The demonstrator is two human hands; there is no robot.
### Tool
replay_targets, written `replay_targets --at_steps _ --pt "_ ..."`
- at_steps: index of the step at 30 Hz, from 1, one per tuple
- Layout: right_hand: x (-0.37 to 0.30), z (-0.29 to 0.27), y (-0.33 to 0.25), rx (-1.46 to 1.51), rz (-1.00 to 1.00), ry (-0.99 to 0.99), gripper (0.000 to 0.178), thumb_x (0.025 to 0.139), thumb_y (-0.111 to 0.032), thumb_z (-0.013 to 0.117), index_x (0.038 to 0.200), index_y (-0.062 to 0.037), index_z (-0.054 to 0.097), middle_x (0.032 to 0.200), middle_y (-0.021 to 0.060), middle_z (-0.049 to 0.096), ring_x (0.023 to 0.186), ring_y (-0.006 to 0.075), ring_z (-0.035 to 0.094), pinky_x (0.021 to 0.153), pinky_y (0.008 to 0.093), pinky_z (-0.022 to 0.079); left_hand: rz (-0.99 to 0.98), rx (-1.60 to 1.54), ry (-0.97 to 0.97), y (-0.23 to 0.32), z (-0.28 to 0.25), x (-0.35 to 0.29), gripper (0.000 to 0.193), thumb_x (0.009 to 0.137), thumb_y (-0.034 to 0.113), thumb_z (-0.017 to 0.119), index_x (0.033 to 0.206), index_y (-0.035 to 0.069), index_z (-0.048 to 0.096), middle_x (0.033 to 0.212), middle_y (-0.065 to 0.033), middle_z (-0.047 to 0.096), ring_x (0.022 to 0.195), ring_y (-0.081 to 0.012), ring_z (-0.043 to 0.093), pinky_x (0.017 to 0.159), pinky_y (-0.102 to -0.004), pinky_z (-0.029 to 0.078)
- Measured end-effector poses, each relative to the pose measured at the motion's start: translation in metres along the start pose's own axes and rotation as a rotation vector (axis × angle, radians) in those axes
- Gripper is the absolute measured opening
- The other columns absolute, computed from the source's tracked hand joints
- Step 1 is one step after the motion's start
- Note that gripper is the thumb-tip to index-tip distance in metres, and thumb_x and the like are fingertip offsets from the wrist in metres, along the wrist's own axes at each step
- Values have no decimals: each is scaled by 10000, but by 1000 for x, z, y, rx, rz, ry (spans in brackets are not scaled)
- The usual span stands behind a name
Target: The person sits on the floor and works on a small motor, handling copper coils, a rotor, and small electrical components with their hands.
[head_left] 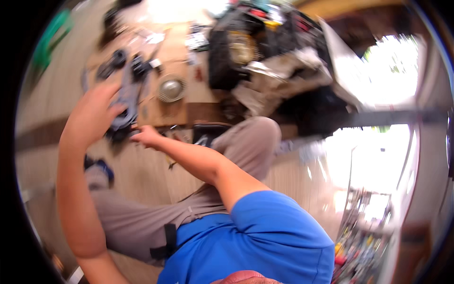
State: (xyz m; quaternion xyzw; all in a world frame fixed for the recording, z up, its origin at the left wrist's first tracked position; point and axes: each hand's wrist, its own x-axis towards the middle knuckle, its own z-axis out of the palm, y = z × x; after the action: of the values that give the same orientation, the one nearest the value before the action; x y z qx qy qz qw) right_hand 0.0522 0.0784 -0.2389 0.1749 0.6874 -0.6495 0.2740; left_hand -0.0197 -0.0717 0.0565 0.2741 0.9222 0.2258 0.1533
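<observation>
A long grey metal part with dark fittings (126, 94), perhaps a machine casing, lies at the left on a flat wooden board (176, 45). Over its near left side reaches my left hand (90, 113), fingers and thumb apart, blurred by motion; whether it touches the part I cannot tell. My right hand (148, 137) is at the part's near end, its fingers curled close beside a dark piece (120, 134). What those fingers hold is too blurred to make out. To the right of the part, a round silver finned piece (171, 88) rests on the board.
Beyond my raised knee (257, 135) stands a black container (222, 61) heaped with parts and crumpled sheeting (286, 71). Small metal pieces (197, 38) lie by the board's far right. A green object (49, 38) is at the far left; many tools (362, 236) are at the lower right.
</observation>
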Motion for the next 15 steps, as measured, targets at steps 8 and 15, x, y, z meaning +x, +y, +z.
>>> replay_targets --at_steps 8,15 --pt "-122 -88 -196 -220 -389 120 397 647 -286 773 851 36 663 760 189 667 764 288 682 690 374 529 -27 -542 82 3 36 32 446 950 85 573 1381 23 473 1302 -80 576 1226 -208 522 1012 -358 404" --pt "-137 -93 -173 261 -413 264 270 662 -135 760 858 28 671 693 125 649 646 214 644 599 333 519 -170 -1173 -8 13 68 39 464 1000 317 539 1399 95 459 1345 -45 552 1149 -150 561 874 -292 446"
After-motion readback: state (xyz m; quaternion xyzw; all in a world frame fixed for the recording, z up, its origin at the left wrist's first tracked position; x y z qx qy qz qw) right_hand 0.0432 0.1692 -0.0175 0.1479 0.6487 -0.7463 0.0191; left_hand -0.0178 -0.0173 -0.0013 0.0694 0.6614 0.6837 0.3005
